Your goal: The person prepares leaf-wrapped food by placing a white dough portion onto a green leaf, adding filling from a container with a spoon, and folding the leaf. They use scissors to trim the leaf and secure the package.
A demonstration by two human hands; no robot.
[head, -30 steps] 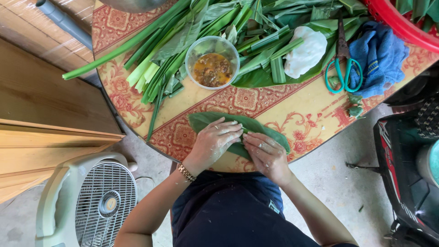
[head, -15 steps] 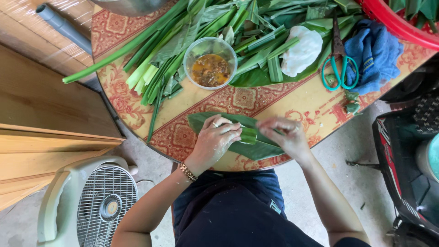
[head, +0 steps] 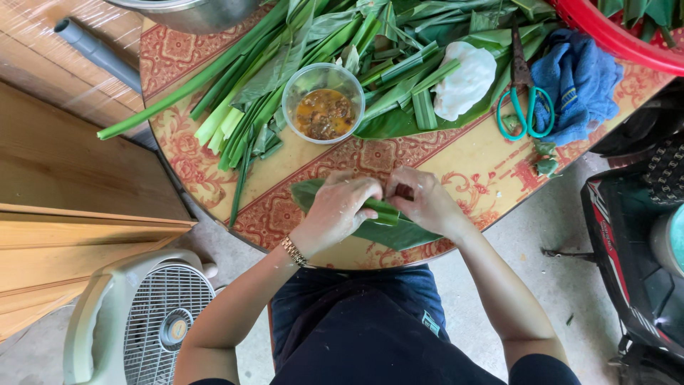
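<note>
A green banana leaf (head: 399,232) lies at the near edge of the round patterned table (head: 491,171), partly rolled into a small green parcel (head: 381,211). My left hand (head: 338,207) presses down on the roll's left part, a gold bracelet on its wrist. My right hand (head: 424,199) pinches the roll's right end, fingers curled over it. What is inside the roll is hidden.
A clear bowl of brown filling (head: 323,103) stands beyond my hands among long green leaf strips (head: 235,93). A white dough lump (head: 463,82), green-handled scissors (head: 524,107) and a blue cloth (head: 577,82) lie at right. A fan (head: 142,321) stands on the floor at left.
My right hand has come back from the leaf's right side to the middle. Both hands now close together on the rolled part of the leaf.
</note>
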